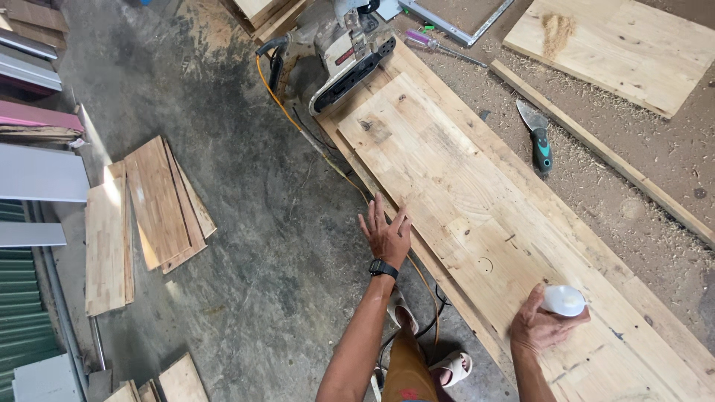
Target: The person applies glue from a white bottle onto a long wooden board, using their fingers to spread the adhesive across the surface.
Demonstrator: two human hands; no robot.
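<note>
White bottle held over the long board
Right hand (pixel 538 325) clasps the white bottle (pixel 564 301), partly hidden by fingers, above the long board (pixel 477 216); left hand (pixel 386 234), spread empty, touches its edge.

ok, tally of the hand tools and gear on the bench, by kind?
Belt sander: 1
Putty knife: 1
Screwdriver: 1
White bottle, held in the right hand: 1
Total: 4

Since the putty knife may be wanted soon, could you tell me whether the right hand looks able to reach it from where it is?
Probably not directly: the right hand grips a white bottle, and the putty knife lies well beyond it across the long board, on the sawdust-covered surface. Nothing blocks the way.
</note>
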